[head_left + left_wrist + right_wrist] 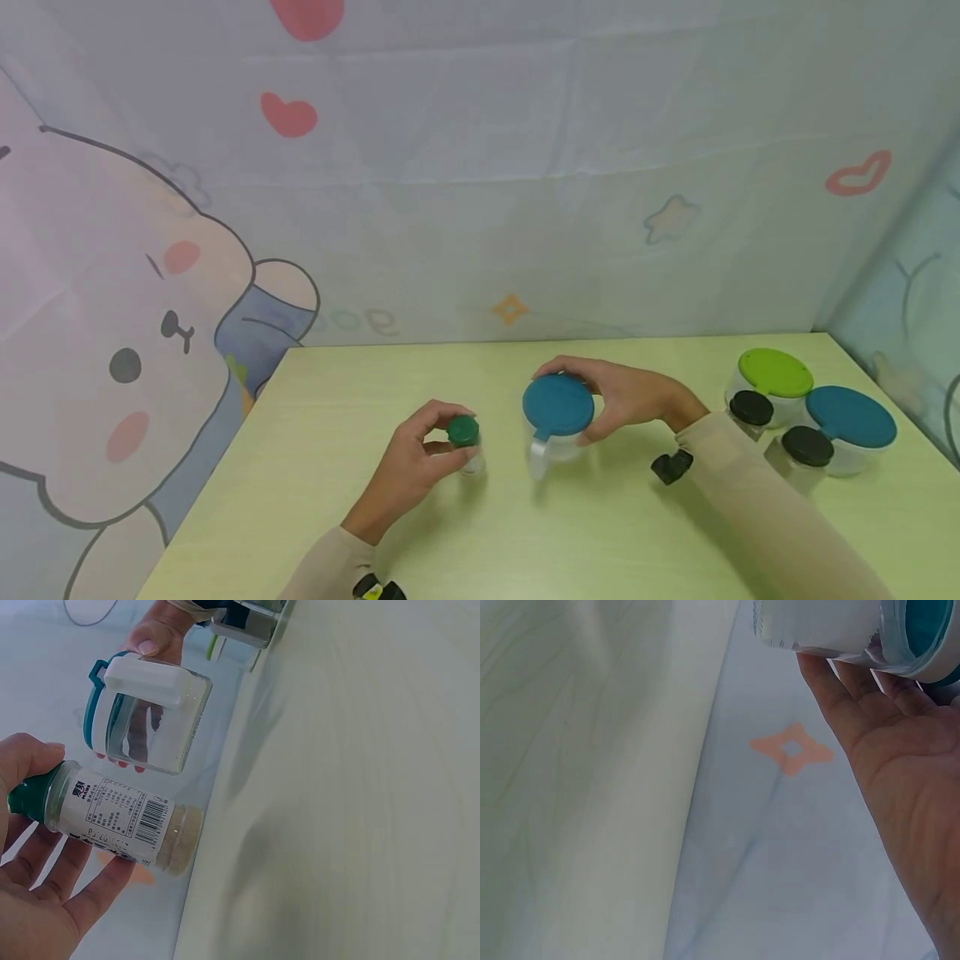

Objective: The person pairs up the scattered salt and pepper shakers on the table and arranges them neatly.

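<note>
My left hand (411,458) grips a small seasoning jar (124,817) by its upper part, thumb and fingers around it. The jar has a green cap, a printed label with a barcode, and tan contents low down in the left wrist view. To its right, my right hand (630,396) holds a clear seasoning container (558,408) with a blue lid and a white handle (146,681). The handle points toward me. In the right wrist view the container (825,626) is partly cut off by the frame. The jar and container stand apart.
At the table's right side sit a container with a green lid (776,372), another with a blue lid (851,415), and two jars with black lids (807,446). Behind the pale table (337,392) hangs a printed curtain (450,208).
</note>
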Demonstrator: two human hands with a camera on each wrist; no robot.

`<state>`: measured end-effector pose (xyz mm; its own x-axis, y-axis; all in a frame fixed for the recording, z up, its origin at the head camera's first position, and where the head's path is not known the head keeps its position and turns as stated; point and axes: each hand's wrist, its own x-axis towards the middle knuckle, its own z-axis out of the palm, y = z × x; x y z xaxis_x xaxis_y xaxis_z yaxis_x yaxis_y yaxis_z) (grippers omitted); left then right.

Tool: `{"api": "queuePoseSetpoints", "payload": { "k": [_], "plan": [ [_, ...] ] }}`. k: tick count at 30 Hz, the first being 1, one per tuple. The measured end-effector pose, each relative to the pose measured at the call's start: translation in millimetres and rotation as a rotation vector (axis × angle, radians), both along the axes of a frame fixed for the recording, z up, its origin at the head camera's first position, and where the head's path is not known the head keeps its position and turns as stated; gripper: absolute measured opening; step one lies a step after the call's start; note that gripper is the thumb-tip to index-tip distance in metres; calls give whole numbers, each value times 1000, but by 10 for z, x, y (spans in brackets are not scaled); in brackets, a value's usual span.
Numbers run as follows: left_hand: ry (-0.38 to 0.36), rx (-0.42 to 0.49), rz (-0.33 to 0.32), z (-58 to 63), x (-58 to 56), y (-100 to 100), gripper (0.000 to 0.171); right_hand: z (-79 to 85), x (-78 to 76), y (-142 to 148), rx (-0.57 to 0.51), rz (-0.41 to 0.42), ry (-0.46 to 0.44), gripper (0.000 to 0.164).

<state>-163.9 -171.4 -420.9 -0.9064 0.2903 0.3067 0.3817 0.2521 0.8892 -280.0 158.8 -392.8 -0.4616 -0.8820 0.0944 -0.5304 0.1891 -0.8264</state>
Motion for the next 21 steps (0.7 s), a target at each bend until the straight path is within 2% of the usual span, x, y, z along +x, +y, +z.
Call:
{"api": "queuePoseSetpoints", "payload": {
  "k": [21],
  "plan": [
    [-28, -8, 69, -62, 56, -145, 35, -104, -30, -254, -9, 30, -20, 83]
  ]
}}
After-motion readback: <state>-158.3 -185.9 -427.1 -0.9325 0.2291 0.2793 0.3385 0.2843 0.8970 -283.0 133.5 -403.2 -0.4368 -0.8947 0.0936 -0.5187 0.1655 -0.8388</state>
